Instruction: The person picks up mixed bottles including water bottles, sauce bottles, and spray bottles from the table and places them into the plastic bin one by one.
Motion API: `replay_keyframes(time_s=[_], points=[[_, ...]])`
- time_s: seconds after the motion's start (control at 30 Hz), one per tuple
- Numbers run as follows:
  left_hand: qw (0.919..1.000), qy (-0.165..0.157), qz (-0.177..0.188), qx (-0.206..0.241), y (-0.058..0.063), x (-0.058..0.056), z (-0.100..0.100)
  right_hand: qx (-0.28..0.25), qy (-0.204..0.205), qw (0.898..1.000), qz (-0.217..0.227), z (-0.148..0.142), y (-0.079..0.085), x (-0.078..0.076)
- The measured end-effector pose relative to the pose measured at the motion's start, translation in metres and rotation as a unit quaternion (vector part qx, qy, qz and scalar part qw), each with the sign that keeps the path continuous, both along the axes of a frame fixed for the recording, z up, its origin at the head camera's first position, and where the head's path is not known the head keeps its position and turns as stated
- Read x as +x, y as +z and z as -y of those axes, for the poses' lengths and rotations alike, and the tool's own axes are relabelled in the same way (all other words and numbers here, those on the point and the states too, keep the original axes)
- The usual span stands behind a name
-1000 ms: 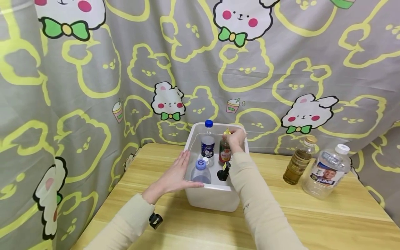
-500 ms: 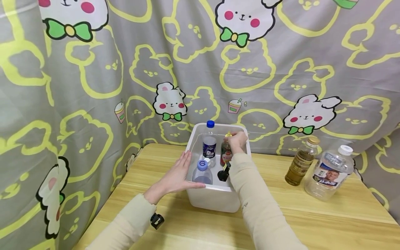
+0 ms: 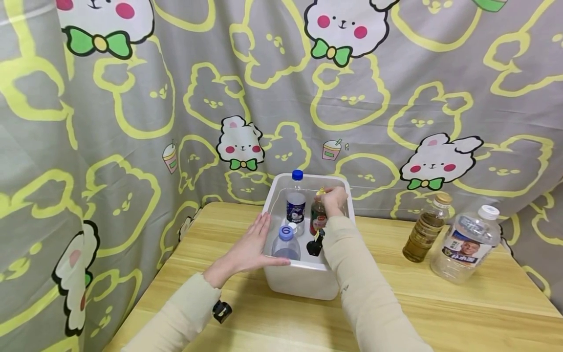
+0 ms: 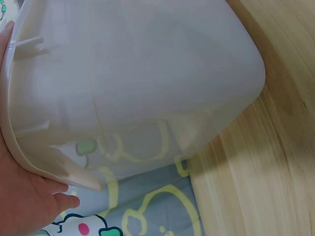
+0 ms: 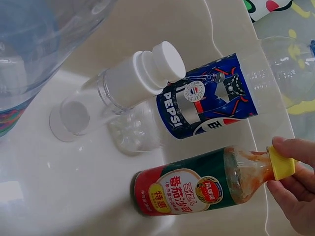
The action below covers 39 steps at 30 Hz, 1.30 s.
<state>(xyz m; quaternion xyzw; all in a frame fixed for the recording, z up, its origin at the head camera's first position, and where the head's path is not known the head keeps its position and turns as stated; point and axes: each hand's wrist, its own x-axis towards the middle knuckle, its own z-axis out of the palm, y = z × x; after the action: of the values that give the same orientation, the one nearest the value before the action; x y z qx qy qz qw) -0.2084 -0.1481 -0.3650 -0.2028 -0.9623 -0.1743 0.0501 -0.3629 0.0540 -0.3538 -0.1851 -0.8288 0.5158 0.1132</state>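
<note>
A white plastic bin [image 3: 303,283] stands before me on the wooden table. My left hand [image 3: 246,249] rests at its front left corner, fingers extended along the left rim and thumb along the front one. Inside the bin, my right hand [image 3: 335,200] pinches the yellow cap [image 5: 281,164] of a ketchup bottle [image 5: 202,184] with a red and green label. Left of this bottle are a blue-capped Pepsi bottle [image 3: 295,205] and a small clear bottle with a white cap [image 5: 170,61]. A clear bottle with a light blue cap [image 3: 286,242] occupies the front left.
On the table right of the bin stand an oil bottle [image 3: 424,229] with a gold cap and a large clear jug [image 3: 466,244] with a white cap. A grey patterned curtain [image 3: 281,88] hangs behind and along the left side.
My right hand and the ketchup bottle have come down slightly within the bin. My left hand keeps its place on the rim, and the whole view has shifted a little.
</note>
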Motion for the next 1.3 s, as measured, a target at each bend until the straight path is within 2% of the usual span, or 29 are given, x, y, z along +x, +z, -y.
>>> replay_keyframes(time_s=[0.47,0.6,0.67,0.8,0.87,0.9,1.03,1.1,1.17,1.3], points=[[1.0,-0.001,-0.002,0.006,0.001,0.001,0.0,-0.021,0.006,1.0,0.009,-0.002,-0.005,-0.005],[1.0,0.0,0.001,0.009,0.001,0.001,-0.001,-0.026,0.025,0.999,0.007,-0.006,-0.002,-0.002],[1.0,0.0,0.003,0.01,0.001,0.001,0.0,-0.025,0.039,0.999,0.002,-0.007,-0.005,-0.005],[1.0,0.001,0.002,0.009,0.0,0.001,0.0,0.017,0.007,0.999,-0.026,-0.015,-0.059,-0.068],[1.0,0.002,0.0,0.008,-0.001,0.001,0.0,0.027,-0.001,1.0,-0.015,-0.016,-0.071,-0.084],[1.0,0.002,-0.001,0.007,-0.001,0.001,0.001,0.031,-0.007,0.999,-0.009,-0.015,-0.072,-0.087],[1.0,0.002,-0.001,0.008,-0.001,0.001,0.0,0.011,0.037,0.999,0.014,-0.008,-0.021,-0.028],[1.0,0.002,-0.002,0.008,-0.001,0.001,0.0,0.016,0.044,0.999,0.015,-0.005,-0.007,-0.011],[1.0,0.002,-0.002,0.008,-0.001,0.0,0.0,0.021,0.05,0.998,0.023,-0.003,-0.001,-0.003],[1.0,0.002,0.0,0.007,-0.001,0.0,0.001,0.034,0.047,0.998,0.033,-0.001,0.0,-0.004]])
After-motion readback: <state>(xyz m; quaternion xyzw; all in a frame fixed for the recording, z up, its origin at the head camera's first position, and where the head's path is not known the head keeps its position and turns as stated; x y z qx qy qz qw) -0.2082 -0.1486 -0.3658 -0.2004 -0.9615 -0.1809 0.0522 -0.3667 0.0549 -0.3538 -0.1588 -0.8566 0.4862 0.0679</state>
